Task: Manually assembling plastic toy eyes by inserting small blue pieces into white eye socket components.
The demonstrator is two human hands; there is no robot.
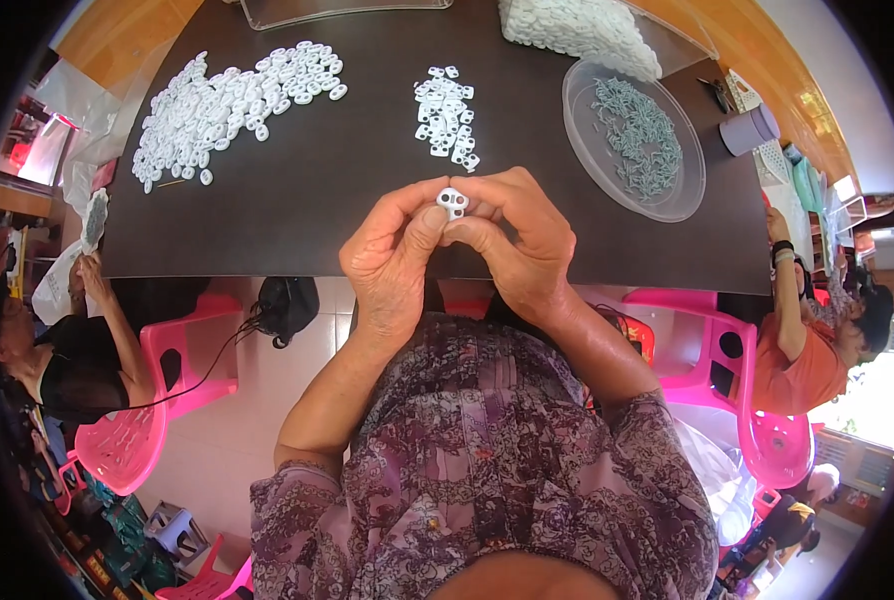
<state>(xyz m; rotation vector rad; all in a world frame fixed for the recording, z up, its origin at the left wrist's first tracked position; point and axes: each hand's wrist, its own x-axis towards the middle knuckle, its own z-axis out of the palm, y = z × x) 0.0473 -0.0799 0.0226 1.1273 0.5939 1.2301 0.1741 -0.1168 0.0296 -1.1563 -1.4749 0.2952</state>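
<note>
Just over the near edge of the dark table (367,150), my left hand (389,250) and my right hand (523,240) meet at one small white plastic piece with two holes (453,200). Thumbs and forefingers of both hands pinch it from either side; the other fingers are curled and partly hidden. Straight beyond my fingertips lies a narrow pile of small white holed pieces (445,118). A wide spread of oval white two-holed pieces (229,100) covers the far left of the table. At the right, a round clear plastic lid (694,190) bears many tiny grey-green pieces (639,140), too small to name.
A large white heap (577,30) fills a clear tray at the back right. Beside the lid stand a greyish cup (749,131) and dark-handled pliers (713,95). Pink chairs (127,440) flank me. A person in black (77,360) sits left, one in orange (797,360) right.
</note>
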